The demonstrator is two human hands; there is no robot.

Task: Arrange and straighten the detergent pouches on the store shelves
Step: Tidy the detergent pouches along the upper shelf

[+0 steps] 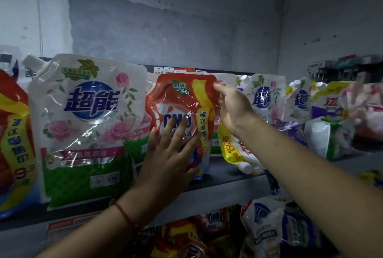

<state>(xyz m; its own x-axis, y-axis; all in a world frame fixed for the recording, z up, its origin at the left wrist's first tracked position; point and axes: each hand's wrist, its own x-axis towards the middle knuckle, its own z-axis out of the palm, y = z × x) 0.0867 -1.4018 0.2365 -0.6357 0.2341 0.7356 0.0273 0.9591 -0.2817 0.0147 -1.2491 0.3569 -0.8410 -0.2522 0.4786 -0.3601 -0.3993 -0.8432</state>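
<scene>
A red OMO detergent pouch (178, 100) stands upright at the middle of the grey shelf (226, 187). My left hand (172, 154) presses flat against its lower front with straight, spread fingers. My right hand (232, 108) pinches the pouch's top right corner. A large white and green pouch with roses (87, 125) stands just left of it. More white pouches (263, 98) line up to the right. A yellow and white pouch (234, 150) lies tipped over with its cap down, behind my right forearm.
Another red and yellow pouch (12, 137) stands at the far left edge. Purple and white pouches (331, 125) are jumbled at the right. The lower shelf holds several loose OMO and white pouches (261, 228). A grey wall (157, 29) rises behind the shelf.
</scene>
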